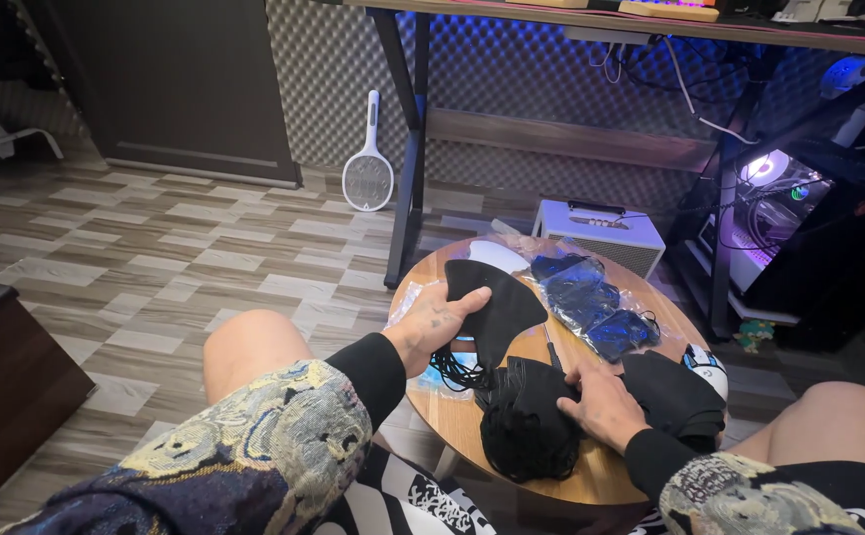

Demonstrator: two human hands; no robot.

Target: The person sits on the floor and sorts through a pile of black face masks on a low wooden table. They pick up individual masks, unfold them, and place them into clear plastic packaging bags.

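My left hand [434, 323] holds a single black face mask [497, 305] lifted a little above a small round wooden table [591, 476]. My right hand [603, 402] rests with fingers bent on a pile of black masks [527, 426] at the table's near edge. Black ear loops [457, 374] dangle under my left hand. At the far right side of the table lie several clear bags holding dark blue masks [583, 297]. More black masks [672, 396] lie to the right of my right hand.
My bare knees flank the table. A white racket-shaped bug zapper [368, 168] leans on the wall by a black desk leg [409, 159]. A small white amplifier [599, 230] and a lit computer case [777, 213] stand beyond the table. A dark wooden box [1, 396] is at left.
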